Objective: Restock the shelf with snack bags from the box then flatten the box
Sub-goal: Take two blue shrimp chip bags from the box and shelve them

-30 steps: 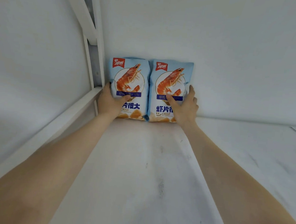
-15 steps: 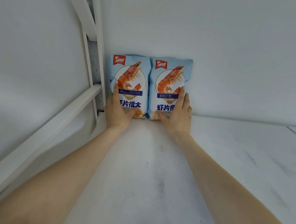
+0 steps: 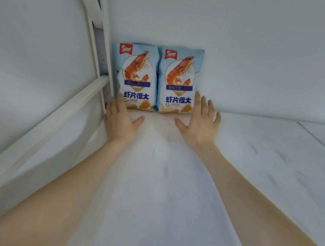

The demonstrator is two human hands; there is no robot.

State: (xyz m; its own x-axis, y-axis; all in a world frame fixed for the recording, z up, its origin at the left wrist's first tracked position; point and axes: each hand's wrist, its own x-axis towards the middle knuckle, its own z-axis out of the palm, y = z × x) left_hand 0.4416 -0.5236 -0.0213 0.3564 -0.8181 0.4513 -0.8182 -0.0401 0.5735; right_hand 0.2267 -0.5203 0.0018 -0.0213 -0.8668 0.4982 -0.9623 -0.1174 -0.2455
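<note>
OK, two snack bags upright at the shelf's [image 3: 173,180] back left corner, leaning on the back wall [image 3: 257,52]. Left bag [image 3: 137,76] sits just beside the white frame post [image 3: 103,49]; right bag [image 3: 179,80] is touching it side by side, fronts facing out, shrimp print and blue text readable. Both bottoms rest on the shelf surface.

Left hand [image 3: 120,120] is empty, palm down, fingers spread, low over the shelf just in front of the left bag's bottom left corner. Fingertips overlap the bag's lower edge in view; cannot tell if they touch it. Right hand [image 3: 199,123] is likewise empty and splayed, palm down, in front of the right bag's bottom right corner, index fingertip up against the bag's right edge; contact unclear. Neither hand grips anything.

A slanted white rail [image 3: 43,121] runs along the shelf's left edge. Shelf is white with faint grey scuffs. No box in view.
</note>
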